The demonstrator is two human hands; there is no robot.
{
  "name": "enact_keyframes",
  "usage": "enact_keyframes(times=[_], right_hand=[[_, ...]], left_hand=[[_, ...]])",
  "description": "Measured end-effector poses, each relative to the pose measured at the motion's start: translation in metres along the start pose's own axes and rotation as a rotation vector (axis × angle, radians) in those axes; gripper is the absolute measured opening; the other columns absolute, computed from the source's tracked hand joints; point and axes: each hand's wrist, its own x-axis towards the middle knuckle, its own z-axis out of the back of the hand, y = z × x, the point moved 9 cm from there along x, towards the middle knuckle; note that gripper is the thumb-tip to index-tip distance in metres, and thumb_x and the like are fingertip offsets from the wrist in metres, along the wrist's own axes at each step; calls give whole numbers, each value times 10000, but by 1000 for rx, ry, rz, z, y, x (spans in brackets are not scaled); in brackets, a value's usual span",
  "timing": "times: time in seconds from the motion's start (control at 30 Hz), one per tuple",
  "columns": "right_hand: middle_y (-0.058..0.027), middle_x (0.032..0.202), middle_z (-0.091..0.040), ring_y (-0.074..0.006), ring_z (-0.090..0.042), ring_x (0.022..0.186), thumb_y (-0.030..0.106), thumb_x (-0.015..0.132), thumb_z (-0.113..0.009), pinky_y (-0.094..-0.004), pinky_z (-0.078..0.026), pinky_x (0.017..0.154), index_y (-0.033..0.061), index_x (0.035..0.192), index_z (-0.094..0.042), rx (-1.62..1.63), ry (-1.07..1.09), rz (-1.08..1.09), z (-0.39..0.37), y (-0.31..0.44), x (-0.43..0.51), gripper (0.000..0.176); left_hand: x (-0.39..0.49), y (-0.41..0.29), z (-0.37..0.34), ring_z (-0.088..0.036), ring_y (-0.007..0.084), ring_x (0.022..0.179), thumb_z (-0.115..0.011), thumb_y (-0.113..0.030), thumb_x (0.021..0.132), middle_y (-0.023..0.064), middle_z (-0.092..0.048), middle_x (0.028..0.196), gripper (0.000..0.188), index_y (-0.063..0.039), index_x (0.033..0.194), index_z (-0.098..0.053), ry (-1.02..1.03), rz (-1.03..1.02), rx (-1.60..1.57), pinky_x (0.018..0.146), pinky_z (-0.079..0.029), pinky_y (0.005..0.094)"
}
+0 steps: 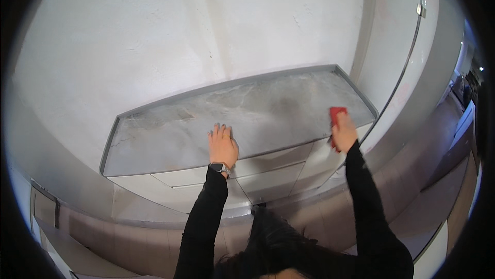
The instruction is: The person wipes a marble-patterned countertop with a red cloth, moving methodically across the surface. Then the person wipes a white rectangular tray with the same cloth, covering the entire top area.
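A grey marbled countertop [263,105] with a raised rim spans the space before me. My left hand [223,145] rests palm down near its front edge, fingers a little apart and nothing in them. It wears a ring, and a watch [220,168] sits on the wrist. At the right end, my right hand [344,132] holds a red cloth [337,113] against the countertop. Part of the cloth hangs below the palm, past the front edge. My fingers hide its middle.
White cabinet fronts [270,180] lie under the countertop. Behind it rises a pale wall [154,39] with stains. A glass panel edge with a metal clip [421,10] stands at the right. Floor tiles [147,244] stretch below, and several boards or panels lean at the far right.
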Motion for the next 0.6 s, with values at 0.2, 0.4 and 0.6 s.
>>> enact_keyframes(times=[0.2,0.4,0.6], right_hand=[[-169,1404,-418,-375,-363,1301,282,902,-437,-505,-316,1045,-3,1321,-428,-242,142,-284,-3,-114,11,507],[-191,1310,-491,-372,-407,1258,259,871,-473,-485,-342,1020,-1,1232,-496,-161,180,-62,-38,-8,18,445],[-176,1225,-512,-355,-427,1227,298,792,-616,-461,-385,978,-5,1185,-507,174,90,405,-44,232,-18,509]], left_hand=[[3,-3,6,-345,344,1321,-499,-106,834,150,-506,1308,386,-19,1207,-539,9,19,3,1098,-237,526],[4,-5,7,-352,342,1320,-501,-113,836,141,-513,1306,367,-36,1192,-549,0,27,-8,1098,-240,526],[2,-1,8,-366,346,1311,-501,-111,833,145,-530,1287,370,-33,1191,-552,-7,34,-25,1098,-242,523]])
